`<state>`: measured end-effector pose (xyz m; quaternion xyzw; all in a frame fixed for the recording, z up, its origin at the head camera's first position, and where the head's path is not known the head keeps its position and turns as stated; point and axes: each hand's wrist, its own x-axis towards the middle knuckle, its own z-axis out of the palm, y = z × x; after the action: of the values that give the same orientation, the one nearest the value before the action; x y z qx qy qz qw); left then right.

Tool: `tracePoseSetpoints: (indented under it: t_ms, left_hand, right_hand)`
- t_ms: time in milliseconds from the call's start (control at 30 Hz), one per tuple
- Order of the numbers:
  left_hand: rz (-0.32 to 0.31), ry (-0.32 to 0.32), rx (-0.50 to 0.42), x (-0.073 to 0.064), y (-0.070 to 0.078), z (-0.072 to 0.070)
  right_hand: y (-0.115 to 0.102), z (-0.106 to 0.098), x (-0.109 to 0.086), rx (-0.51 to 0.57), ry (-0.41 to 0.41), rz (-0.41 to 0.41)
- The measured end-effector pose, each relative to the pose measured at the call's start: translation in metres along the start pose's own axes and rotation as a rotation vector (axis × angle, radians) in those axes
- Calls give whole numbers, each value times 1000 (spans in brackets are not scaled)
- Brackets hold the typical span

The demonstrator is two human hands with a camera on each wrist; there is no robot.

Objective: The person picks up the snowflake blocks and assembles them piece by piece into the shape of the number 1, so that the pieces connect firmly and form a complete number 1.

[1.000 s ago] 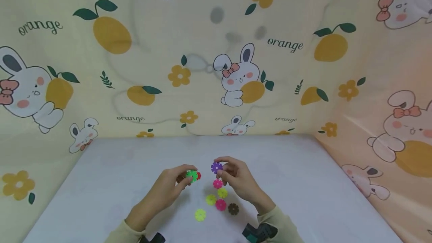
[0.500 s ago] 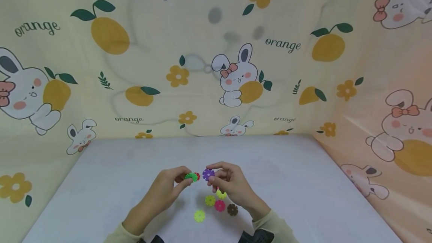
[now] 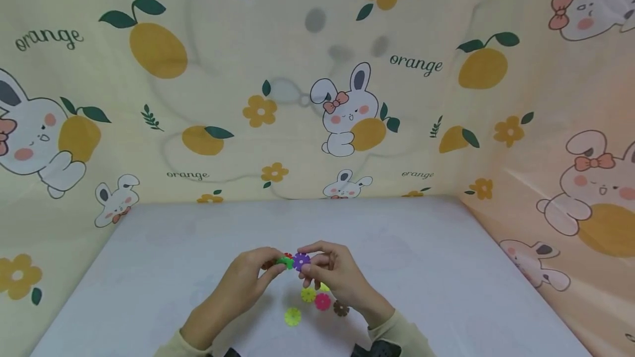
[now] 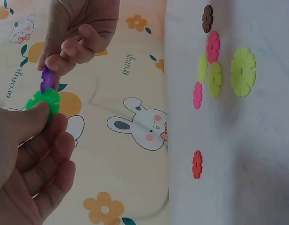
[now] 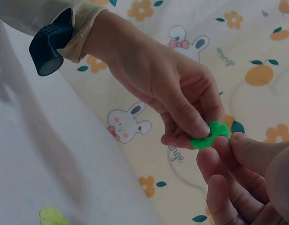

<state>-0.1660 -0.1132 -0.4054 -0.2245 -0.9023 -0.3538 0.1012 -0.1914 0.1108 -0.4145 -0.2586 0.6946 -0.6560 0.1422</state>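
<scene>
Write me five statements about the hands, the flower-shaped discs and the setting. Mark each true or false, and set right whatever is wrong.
1. The left hand pinches the green disc. True.
2. The right hand holds nothing. False: it pinches the purple disc.
3. The red disc lies on the table. True.
4. The backdrop is plain. False: it is printed with rabbits, flowers and fruit.
5. The brown disc lies on the table. True.
</scene>
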Motion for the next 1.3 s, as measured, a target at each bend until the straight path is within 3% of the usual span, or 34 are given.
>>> tracePoseSetpoints:
  t_ms: [200,533,833,1300]
  left_hand:
    - [-9,-1,38,-1,3,-1]
    - [32,22,99,-1,5,1]
    - [59,56,138,-3,4,4]
    - [35,56,119,-2,-2,2]
  right_hand:
    - [0,1,0,20,-10,26]
    - [4,2,-1,59,-4,70]
    - [9,7,2,75,14,51]
    - [12,5,3,49,1,12]
